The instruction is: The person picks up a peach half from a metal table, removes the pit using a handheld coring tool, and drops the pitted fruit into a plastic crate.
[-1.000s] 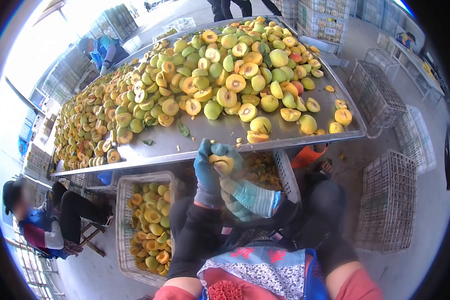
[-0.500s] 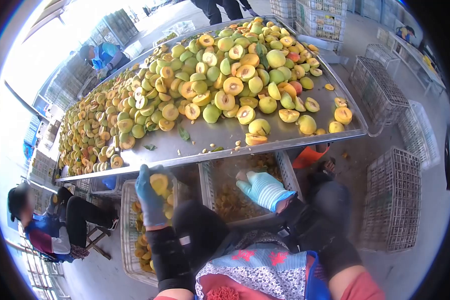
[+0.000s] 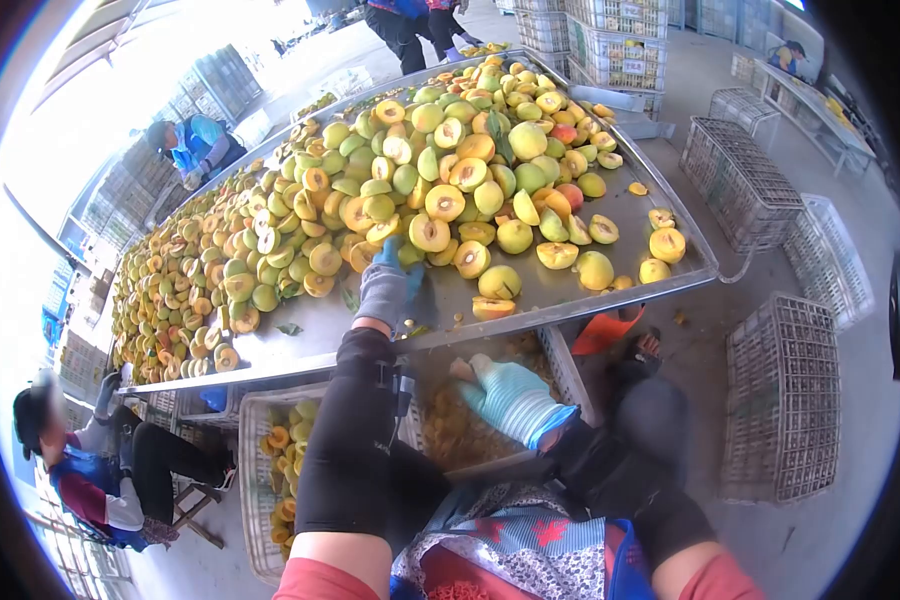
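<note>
While left hand touches fruit, right hand hovers over a crate.

The metal worktop had a raised rim and carried a broad heap of green and yellow fruit, many pieces cut in half with the stone or hollow showing. A few halves lay apart near the right corner, and a green leaf rested on bare metal near the front edge.

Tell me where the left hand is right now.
In the head view, the left hand is left of centre, over the metal table, at the near edge of the fruit pile.
</note>
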### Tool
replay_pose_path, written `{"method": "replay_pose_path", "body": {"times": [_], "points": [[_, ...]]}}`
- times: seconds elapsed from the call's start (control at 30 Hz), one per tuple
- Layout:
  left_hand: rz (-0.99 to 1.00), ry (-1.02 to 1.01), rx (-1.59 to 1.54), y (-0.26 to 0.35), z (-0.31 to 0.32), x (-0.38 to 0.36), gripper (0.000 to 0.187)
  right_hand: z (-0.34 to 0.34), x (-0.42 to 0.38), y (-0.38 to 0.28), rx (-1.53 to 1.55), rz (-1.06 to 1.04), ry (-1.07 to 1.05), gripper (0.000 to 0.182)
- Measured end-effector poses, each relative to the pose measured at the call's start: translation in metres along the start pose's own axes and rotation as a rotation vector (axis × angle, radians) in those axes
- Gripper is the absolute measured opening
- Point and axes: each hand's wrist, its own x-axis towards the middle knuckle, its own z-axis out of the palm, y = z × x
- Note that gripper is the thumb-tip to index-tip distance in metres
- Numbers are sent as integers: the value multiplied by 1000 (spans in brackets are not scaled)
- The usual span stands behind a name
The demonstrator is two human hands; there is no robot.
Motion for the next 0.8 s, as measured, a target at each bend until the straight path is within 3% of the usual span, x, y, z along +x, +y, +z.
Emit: {"method": "replay_pose_path", "body": {"times": [0.07, 0.17, 0.2, 0.3, 0.37, 0.43, 0.57, 0.63, 0.8], "points": [[-55, -66, -232, -2, -2, 6, 68, -2, 4, -3, 8, 9, 23, 36], [-123, -203, -1234, -13, -7, -17, 56, 3, 10, -5, 65, -42, 198, 37], [35, -334, -1530, -11, -16, -32, 47, 1, 12, -9, 123, -48, 220, 37], [52, -425, -1969, 18, -33, -87, 47, 8, 19, -12, 293, -124, 274, 35], [333, -57, -1470, 17, -6, -112, 46, 7, 18, -19, 341, -142, 254, 34], [384, 86, -1269, 18, 5, -124, 45, 7, 16, -24, 340, -67, 187, 33], [349, 131, -1412, 27, 10, -135, 39, 21, 16, -20, 346, -120, 220, 35], [135, -60, -1777, 35, -4, -137, 42, 27, 17, -15, 290, -112, 165, 36], [58, 125, -1650, 52, -1, -147, 42, 37, 14, -21, 429, -70, 160, 38]]}}
